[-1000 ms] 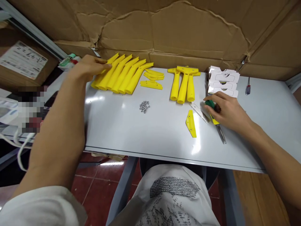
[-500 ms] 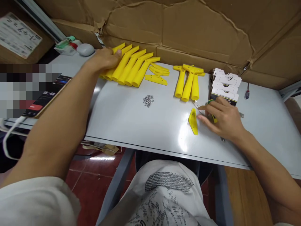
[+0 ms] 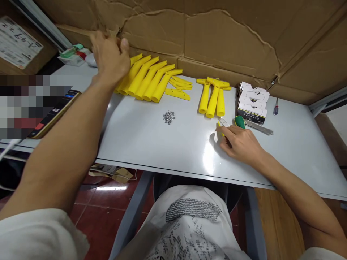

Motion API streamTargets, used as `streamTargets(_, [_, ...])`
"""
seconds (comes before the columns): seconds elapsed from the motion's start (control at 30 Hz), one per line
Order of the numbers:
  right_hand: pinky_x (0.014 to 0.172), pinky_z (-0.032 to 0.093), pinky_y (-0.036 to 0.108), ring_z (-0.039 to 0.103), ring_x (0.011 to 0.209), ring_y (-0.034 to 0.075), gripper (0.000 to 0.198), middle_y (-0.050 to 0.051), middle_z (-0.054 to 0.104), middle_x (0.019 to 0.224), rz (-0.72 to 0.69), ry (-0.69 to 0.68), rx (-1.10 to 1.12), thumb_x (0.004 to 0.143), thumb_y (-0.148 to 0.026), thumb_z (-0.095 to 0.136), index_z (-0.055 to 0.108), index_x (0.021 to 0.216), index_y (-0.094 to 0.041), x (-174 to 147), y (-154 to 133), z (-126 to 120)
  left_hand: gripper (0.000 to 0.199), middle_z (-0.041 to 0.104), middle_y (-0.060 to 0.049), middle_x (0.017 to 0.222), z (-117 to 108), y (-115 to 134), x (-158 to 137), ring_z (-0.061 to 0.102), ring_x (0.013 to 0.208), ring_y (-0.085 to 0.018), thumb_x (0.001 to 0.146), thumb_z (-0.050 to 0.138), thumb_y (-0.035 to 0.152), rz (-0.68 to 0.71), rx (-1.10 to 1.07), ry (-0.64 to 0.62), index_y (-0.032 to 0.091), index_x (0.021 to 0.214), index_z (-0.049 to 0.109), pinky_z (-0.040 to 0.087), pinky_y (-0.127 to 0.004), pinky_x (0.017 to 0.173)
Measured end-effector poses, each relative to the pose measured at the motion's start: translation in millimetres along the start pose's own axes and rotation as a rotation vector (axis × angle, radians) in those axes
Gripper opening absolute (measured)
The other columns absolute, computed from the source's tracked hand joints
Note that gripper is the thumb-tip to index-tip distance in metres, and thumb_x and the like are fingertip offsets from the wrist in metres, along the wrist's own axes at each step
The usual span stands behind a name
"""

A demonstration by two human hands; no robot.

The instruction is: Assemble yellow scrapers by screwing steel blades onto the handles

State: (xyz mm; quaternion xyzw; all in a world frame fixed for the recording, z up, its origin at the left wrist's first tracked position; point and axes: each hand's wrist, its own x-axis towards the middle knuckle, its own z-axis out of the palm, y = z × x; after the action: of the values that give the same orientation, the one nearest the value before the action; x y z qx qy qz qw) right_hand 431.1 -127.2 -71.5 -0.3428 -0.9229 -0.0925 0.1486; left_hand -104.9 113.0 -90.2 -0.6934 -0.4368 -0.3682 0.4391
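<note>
My left hand (image 3: 112,57) is raised at the back left, over the end of a row of yellow handles (image 3: 148,81); its thumb stands apart from the fingers and nothing shows in it. My right hand (image 3: 241,142) is closed at the fingertips on a small yellow plate (image 3: 221,129), mostly hidden behind the fingers. A thin pale metal strip (image 3: 223,122) lies just beyond those fingertips. Several loose yellow plates (image 3: 177,94) lie beside the handles. Yellow scrapers with T-shaped heads (image 3: 214,103) lie behind my right hand. A pile of small screws (image 3: 169,117) sits mid-table.
A green-handled screwdriver (image 3: 239,121) and a metal bar (image 3: 258,127) lie near white boxes (image 3: 253,103). Farther right is a small screwdriver (image 3: 275,108). Cardboard (image 3: 211,39) walls the back of the table. A phone (image 3: 55,113) is at the left.
My left hand has lifted off the yellow handles, up toward the cardboard. My right hand has moved left and closed on the yellow plate, uncovering the green screwdriver handle and metal bar.
</note>
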Motion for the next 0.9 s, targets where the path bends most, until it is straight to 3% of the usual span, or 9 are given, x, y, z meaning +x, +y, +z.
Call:
streamTargets(0.03, [0.061,0.031,0.033,0.061,0.068,0.019,0.033,0.006,0.071,0.078,0.008,0.035,0.009,0.100,-0.016,0.047,0.075,0.117,-0.012,0,2,0,0.023,0.055,0.004,0.114,-12,14,17,0.031,0.111,-0.010,0.126,0.051,0.028,-0.065,0.176,0.180,0.019,0.108,0.063,0.040,-0.025,0.093])
streamTargets(0.1, [0.060,0.035,0.031,0.060,0.064,0.017,0.033,0.005,0.071,0.077,0.039,0.093,0.062,0.099,-0.015,0.049,0.075,0.118,-0.012,0,5,-1,0.017,0.053,0.008,0.119,-40,53,51,0.038,0.115,-0.005,0.108,0.069,0.006,-0.116,0.257,0.200,0.022,0.107,0.064,0.044,-0.020,0.096])
streamTargets(0.2, [0.060,0.044,0.029,0.058,0.058,0.014,0.033,-0.001,0.069,0.074,0.125,0.144,0.220,0.096,-0.013,0.054,0.074,0.122,-0.014,0,8,-6,0.021,0.063,0.005,0.109,-81,135,81,0.050,0.109,-0.010,0.105,0.067,0.002,-0.045,-0.055,0.170,0.021,0.112,0.068,0.048,-0.028,0.106])
streamTargets(0.3, [0.061,0.050,0.027,0.061,0.057,0.013,0.042,-0.005,0.070,0.075,0.216,0.164,0.387,0.094,-0.013,0.057,0.068,0.135,-0.014,0,12,-13,0.006,0.073,-0.003,0.107,-112,221,76,0.061,0.102,-0.018,0.112,0.066,0.019,0.061,-0.618,0.006,0.022,0.112,0.071,0.055,-0.034,0.088])
streamTargets(0.43, [0.065,0.055,0.027,0.068,0.064,0.013,0.043,-0.003,0.076,0.083,0.188,0.150,0.467,0.101,-0.014,0.059,0.064,0.144,-0.014,-1,17,-18,0.018,0.078,-0.011,0.120,-135,291,56,0.073,0.105,-0.023,0.111,0.070,0.028,-0.075,-1.096,-0.336,0.018,0.124,0.077,0.059,-0.032,0.077])
streamTargets(0.53, [0.066,0.054,0.029,0.066,0.068,0.015,0.031,0.002,0.076,0.088,0.049,0.176,0.386,0.106,-0.014,0.056,0.070,0.134,-0.015,-1,18,-15,0.029,0.081,-0.011,0.125,-145,304,51,0.077,0.100,-0.020,0.107,0.079,0.030,-0.117,-1.328,-0.553,0.017,0.132,0.077,0.063,-0.030,0.083])
streamTargets(0.67, [0.067,0.054,0.031,0.065,0.072,0.016,0.025,0.006,0.077,0.092,-0.062,0.224,0.354,0.111,-0.014,0.055,0.069,0.132,-0.014,0,16,-9,0.015,0.084,-0.006,0.104,-156,301,54,0.070,0.075,-0.014,0.109,0.079,0.031,-0.149,-1.321,-0.601,0.018,0.116,0.083,0.057,-0.027,0.075])
streamTargets(0.8, [0.069,0.057,0.032,0.067,0.076,0.018,0.022,0.006,0.075,0.090,-0.097,0.208,0.334,0.112,-0.018,0.055,0.067,0.130,-0.014,-1,13,-7,0.021,0.081,-0.004,0.090,-161,296,57,0.070,0.074,-0.016,0.115,0.070,0.033,0.024,-1.239,-0.651,0.018,0.106,0.083,0.052,-0.028,0.072])
streamTargets(0.9, [0.069,0.058,0.032,0.067,0.073,0.017,0.035,0.005,0.076,0.092,-0.100,0.205,0.329,0.110,-0.015,0.054,0.059,0.145,-0.013,-3,12,-5,0.026,0.079,-0.005,0.089,-160,295,57,0.072,0.078,-0.018,0.117,0.062,0.030,0.155,-1.199,-0.654,0.017,0.105,0.082,0.055,-0.029,0.074])
